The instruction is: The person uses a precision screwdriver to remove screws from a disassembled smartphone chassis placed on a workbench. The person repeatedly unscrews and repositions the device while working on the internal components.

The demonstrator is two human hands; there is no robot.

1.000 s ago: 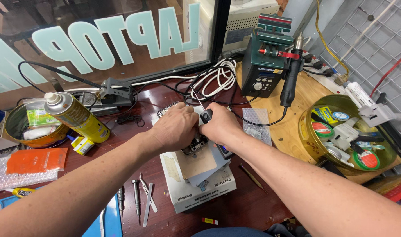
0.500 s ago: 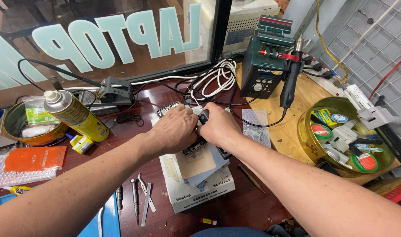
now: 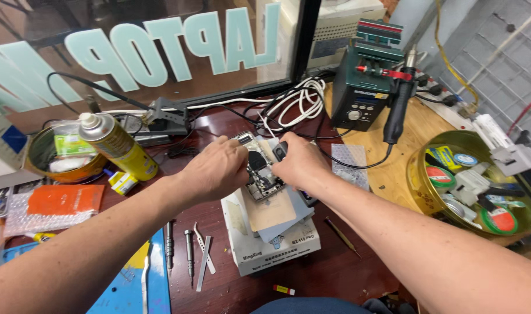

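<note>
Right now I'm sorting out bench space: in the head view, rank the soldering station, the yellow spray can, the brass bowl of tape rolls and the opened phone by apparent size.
1. Brass bowl of tape rolls
2. Soldering station
3. Yellow spray can
The opened phone is unranked, since the left hand and right hand hide much of it.

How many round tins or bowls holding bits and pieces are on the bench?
2. A gold tin of tape rolls and small parts sits at the right on the wooden board; an orange-rimmed tin sits at the far left behind the spray can. Others may lie out of frame.
</note>
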